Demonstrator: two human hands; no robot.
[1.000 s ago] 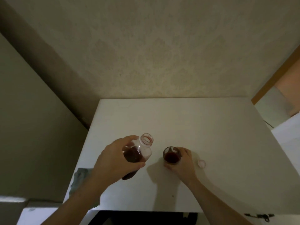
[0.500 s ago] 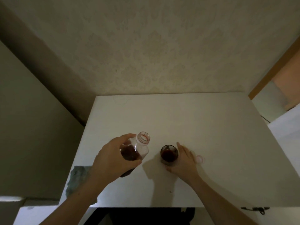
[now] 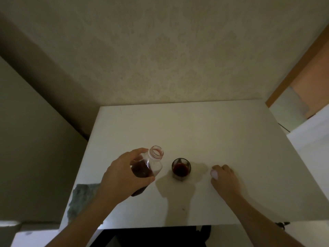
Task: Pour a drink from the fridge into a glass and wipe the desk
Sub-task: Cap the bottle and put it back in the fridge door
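Two grips busy: left hand point(image 3: 122, 175) grasping bottle point(image 3: 148, 169), right hand point(image 3: 225, 177) pinching cap point(image 3: 214, 173); glass point(image 3: 181, 169) filled, recap next.

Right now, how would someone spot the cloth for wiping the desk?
Start at the white desk and go to its near left corner. The crumpled grey-green cloth lies there at the edge, beside the left hand, the only soft, dull item.
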